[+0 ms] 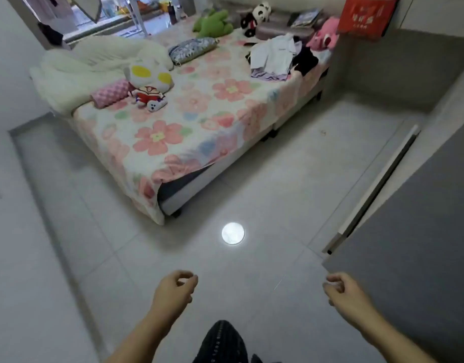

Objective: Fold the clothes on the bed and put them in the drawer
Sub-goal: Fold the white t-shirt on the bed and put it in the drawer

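A loose pile of clothes (278, 58), white, lilac and black, lies at the far right corner of the bed (194, 142), which has a pink floral sheet. My left hand (174, 289) and my right hand (347, 294) hang low over the tiled floor, far from the bed. Both have loosely curled fingers and hold nothing. No drawer shows in this view.
Plush toys sit on the bed: a green one (212, 23), a panda (257, 17), a pink one (324, 35) and a hero doll (149, 85). A white duvet (89, 64) is bunched at the left. A grey cabinet door (414, 224) stands at my right.
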